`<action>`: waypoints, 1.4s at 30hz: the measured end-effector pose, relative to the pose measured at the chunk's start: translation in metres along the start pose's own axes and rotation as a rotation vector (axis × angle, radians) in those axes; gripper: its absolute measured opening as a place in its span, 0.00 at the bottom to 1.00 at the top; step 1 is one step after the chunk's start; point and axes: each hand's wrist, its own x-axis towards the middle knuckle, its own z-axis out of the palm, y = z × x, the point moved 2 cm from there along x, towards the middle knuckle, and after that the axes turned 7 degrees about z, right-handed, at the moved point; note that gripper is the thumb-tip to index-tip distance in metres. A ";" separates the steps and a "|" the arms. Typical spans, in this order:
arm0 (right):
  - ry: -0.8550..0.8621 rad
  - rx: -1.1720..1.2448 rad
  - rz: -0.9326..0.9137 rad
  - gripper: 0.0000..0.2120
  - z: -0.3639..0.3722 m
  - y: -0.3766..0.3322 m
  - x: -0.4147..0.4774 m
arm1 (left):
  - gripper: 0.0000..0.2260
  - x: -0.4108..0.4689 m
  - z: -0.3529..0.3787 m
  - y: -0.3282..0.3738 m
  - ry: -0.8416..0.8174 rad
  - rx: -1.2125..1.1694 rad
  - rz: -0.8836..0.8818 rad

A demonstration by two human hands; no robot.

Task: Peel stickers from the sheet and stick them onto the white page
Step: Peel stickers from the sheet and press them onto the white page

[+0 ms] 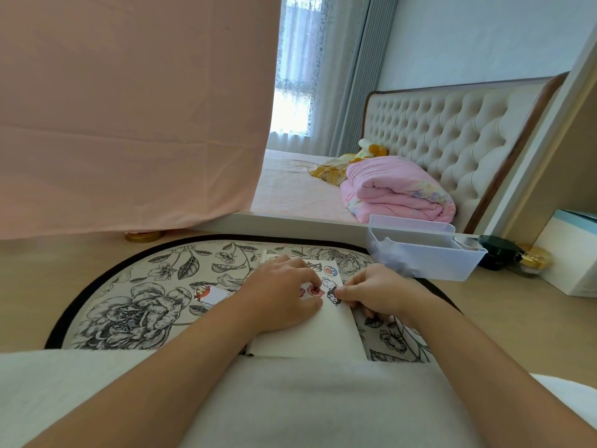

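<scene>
A white page (310, 334) lies on the floral mat (135, 305), with several cartoon stickers along its far end. My left hand (281, 289) rests on the page, its fingertips pressing by a red sticker (315, 291). At the page's right edge my right hand (374, 294) pinches a black and white sticker (332, 297) between thumb and forefinger. Left of the page lies a small sheet piece (210, 294) with a red and yellow sticker on it. My left hand covers part of the page.
A clear plastic bin (426, 257) stands at the mat's far right. Beyond it are a black jar (496, 252), a gold-lidded jar (533, 258) and a white box (571, 253). Pink cloth (129, 108) hangs at left; a bed lies beyond.
</scene>
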 end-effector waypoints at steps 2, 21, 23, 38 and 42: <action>-0.012 -0.025 0.008 0.15 -0.001 -0.003 0.001 | 0.16 0.000 0.000 0.000 -0.008 -0.001 -0.004; 0.033 -0.225 -0.054 0.08 -0.002 -0.017 0.000 | 0.12 -0.001 0.002 0.003 0.033 0.001 0.154; 0.085 -0.235 -0.086 0.07 -0.003 -0.017 -0.004 | 0.12 -0.001 0.002 0.003 0.018 -0.014 0.163; 0.380 -0.445 -0.296 0.16 0.011 0.006 -0.032 | 0.21 0.000 0.005 0.016 -0.149 0.199 0.148; 0.417 -0.518 -0.391 0.18 0.018 0.011 -0.040 | 0.22 -0.002 0.007 0.022 -0.202 0.230 0.144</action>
